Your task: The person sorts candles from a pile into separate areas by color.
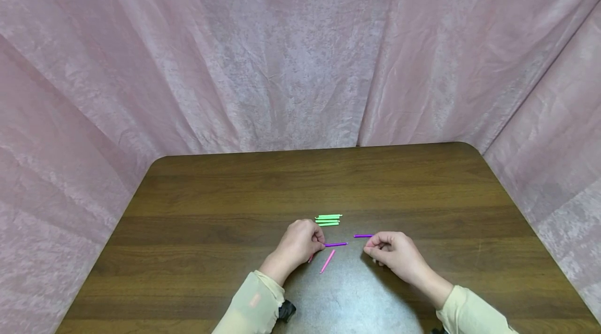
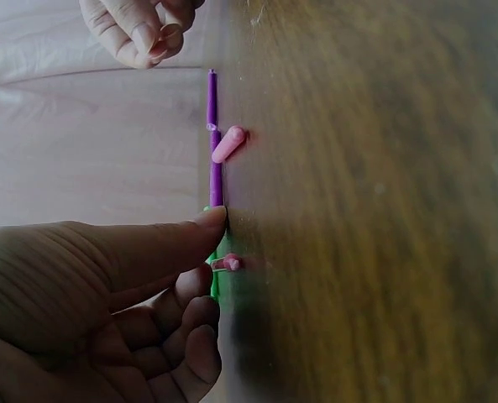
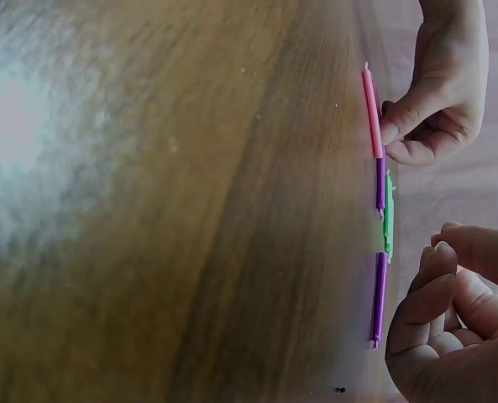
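In the head view my left hand (image 1: 300, 240) pinches the near end of a thin purple candle (image 1: 336, 244) lying on the table. My right hand (image 1: 396, 253) hovers beside a second purple candle (image 1: 363, 236); in the right wrist view its fingers are loosely curled, with nothing held between them. That second purple candle (image 3: 379, 298) lies just past the fingertips. A pink candle (image 1: 327, 262) lies slanted below the left one. Another pink candle (image 1: 310, 259) is mostly hidden by my left hand. Several green candles (image 1: 328, 217) lie side by side beyond the left hand.
The brown wooden table (image 1: 211, 193) has rounded far corners. Pink velvety curtains (image 1: 291, 62) hang behind it and along both sides. A bright reflection shows on the tabletop near the front.
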Motion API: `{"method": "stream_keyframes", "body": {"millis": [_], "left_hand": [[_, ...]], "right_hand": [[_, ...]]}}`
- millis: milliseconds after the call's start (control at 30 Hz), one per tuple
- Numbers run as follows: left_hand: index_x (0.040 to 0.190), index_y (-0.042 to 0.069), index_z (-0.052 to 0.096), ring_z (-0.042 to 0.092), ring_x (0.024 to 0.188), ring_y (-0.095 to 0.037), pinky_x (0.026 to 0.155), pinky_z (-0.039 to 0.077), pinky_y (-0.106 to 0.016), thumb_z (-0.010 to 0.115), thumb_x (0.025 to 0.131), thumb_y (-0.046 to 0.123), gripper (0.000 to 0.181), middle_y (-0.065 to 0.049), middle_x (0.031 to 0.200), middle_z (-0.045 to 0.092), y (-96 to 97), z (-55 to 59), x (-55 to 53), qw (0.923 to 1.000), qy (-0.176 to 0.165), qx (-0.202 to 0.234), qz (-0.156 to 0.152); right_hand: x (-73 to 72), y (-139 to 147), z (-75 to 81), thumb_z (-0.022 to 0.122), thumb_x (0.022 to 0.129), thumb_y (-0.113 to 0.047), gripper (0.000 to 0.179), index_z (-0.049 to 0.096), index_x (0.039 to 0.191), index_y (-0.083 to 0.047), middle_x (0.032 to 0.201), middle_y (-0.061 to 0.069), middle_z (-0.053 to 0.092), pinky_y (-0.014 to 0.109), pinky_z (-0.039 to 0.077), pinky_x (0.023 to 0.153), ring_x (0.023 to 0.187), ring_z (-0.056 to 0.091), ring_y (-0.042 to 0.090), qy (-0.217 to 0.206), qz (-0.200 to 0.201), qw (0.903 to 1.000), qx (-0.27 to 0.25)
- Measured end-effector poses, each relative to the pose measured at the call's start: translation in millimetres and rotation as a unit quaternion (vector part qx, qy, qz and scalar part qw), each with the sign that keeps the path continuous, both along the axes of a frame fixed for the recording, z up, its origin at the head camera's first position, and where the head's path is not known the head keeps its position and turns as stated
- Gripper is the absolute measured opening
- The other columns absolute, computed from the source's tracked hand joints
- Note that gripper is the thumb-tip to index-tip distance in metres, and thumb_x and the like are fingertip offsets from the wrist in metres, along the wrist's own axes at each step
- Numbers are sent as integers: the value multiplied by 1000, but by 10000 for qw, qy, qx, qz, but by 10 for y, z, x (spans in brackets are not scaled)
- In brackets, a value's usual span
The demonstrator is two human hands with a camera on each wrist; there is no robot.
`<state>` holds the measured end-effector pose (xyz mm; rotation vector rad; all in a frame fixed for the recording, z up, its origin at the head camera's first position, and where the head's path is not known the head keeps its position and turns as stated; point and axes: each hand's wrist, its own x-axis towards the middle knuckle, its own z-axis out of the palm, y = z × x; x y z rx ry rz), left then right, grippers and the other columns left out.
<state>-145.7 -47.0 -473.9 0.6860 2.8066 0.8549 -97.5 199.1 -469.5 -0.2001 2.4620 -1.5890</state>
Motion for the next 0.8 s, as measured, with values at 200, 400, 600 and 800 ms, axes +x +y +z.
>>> {"method": "stream_keyframes", "body": {"millis": [200, 400, 600, 800], "left_hand": [[63, 17, 68, 46, 49, 1, 54, 39, -19, 81, 74, 10, 18, 14, 44, 47, 7, 3, 3, 9998, 170, -112, 28], [63, 17, 69, 48, 53, 0, 56, 40, -20, 80, 76, 11, 18, 14, 47, 47, 12, 19, 8, 9995, 286, -161, 30], [63, 18, 68, 49, 56, -1, 58, 41, -21, 79, 77, 13, 19, 14, 50, 48, 21, 22, 7, 9993, 343, -158, 40], [64, 18, 68, 49, 58, -2, 58, 41, -21, 79, 77, 13, 18, 13, 56, 50, 33, 15, 2, 9992, 392, -89, 28]], "right_hand": [[20, -1, -7, 73, 84, -8, 9, 69, 86, 0, 74, 9, 65, 25, 47, 51, 54, 54, 7, -50, -11, 10000, -16], [46, -2, -35, 73, 84, -7, 8, 68, 86, 0, 74, 10, 66, 26, 49, 52, 55, 56, 9, -11, 24, 10000, -84], [64, -11, -56, 73, 83, -6, 9, 67, 87, 1, 76, 11, 66, 25, 49, 52, 55, 56, 8, -77, 74, 9999, -135], [92, -26, -61, 73, 84, -7, 11, 68, 88, 2, 77, 10, 67, 26, 50, 52, 56, 57, 9, -87, 125, 9996, -224]]}}
